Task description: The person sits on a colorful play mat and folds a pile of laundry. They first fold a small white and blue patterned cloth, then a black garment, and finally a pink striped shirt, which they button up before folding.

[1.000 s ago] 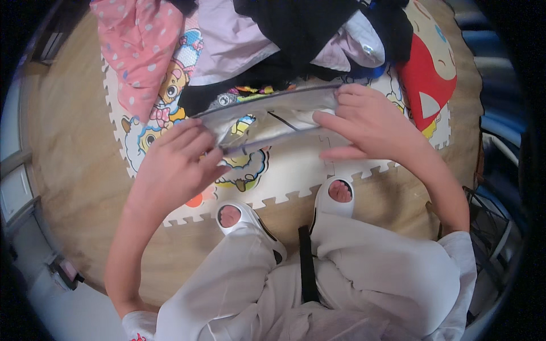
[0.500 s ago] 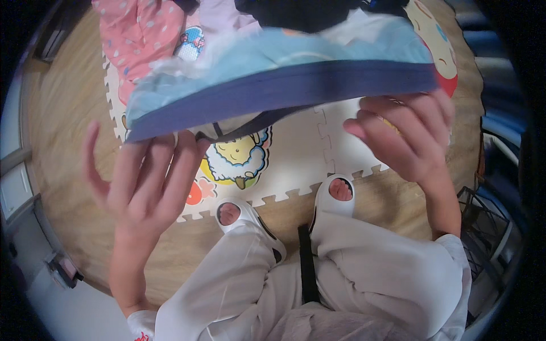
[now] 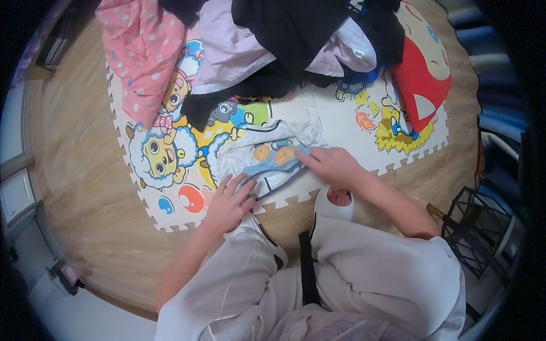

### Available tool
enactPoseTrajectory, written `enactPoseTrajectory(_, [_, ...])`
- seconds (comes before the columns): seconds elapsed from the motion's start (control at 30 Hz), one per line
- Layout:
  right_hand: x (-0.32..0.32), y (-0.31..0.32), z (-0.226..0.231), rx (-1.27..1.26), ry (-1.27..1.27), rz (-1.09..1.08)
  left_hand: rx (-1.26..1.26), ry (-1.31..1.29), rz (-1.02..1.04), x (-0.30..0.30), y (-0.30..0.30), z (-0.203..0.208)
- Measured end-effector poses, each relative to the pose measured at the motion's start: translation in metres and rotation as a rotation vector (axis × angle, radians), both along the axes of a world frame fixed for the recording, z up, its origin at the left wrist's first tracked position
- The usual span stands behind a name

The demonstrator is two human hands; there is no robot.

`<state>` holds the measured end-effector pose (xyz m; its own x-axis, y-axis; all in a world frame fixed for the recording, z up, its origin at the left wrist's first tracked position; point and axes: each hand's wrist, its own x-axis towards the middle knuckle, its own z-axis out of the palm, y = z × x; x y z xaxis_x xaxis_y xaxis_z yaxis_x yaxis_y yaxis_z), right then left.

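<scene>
A small white and light-blue garment (image 3: 273, 162) with round orange printed figures and a dark blue band lies low over the near edge of the foam play mat (image 3: 341, 128). Its far part is crumpled white cloth. At the garment's near left end, my left hand (image 3: 226, 207) rests with its fingers a little apart on the cloth; the thumb is hard to make out. My right hand (image 3: 333, 166) pinches the band at the right end between thumb and fingers.
Black clothes (image 3: 290, 40) and a lilac garment (image 3: 224, 48) lie heaped at the mat's far side. Pink dotted cloth (image 3: 142, 62) lies far left. A red cartoon cushion (image 3: 421, 74) sits far right. A black wire rack (image 3: 472, 227) stands at right, beside a blue curtain (image 3: 492, 71).
Both hands have come down and inward with the garment, from stretched out in the air to low over the mat. The heap of clothes is now uncovered to view.
</scene>
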<state>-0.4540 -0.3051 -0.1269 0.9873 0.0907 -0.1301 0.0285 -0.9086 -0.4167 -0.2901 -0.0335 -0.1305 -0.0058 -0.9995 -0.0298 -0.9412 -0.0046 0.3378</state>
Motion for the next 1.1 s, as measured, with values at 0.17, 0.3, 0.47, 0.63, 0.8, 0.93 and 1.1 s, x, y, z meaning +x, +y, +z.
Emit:
enactPoseTrajectory(0.17, [-0.019,0.008,-0.018,-0.209,0.088,-0.054,0.047,0.209,0.15,-0.019,0.012,-0.021])
enactPoseTrajectory(0.3, [-0.024,-0.002,-0.023,-0.006,-0.026,-0.086,0.12,0.339,0.232,-0.017,0.01,-0.017])
enactPoseTrajectory(0.47, [-0.017,-0.024,-0.005,0.75,0.16,-0.545,0.087,0.602,0.406,0.008,0.005,-0.006])
enactPoseTrajectory(0.63, [-0.011,-0.044,0.005,1.176,0.17,-0.734,-0.022,0.721,0.506,0.031,-0.012,0.023])
enactPoseTrajectory(0.8, [-0.006,-0.051,0.014,1.246,0.132,-0.782,-0.111,0.663,0.669,0.039,-0.017,0.04])
enactPoseTrajectory(0.93, [0.017,-0.063,0.041,1.051,0.063,-0.812,-0.116,0.495,0.539,0.075,-0.029,0.063])
enactPoseTrajectory(1.1, [0.077,-0.066,0.062,0.998,-0.287,-0.859,-0.272,0.842,0.87,0.091,-0.07,0.079])
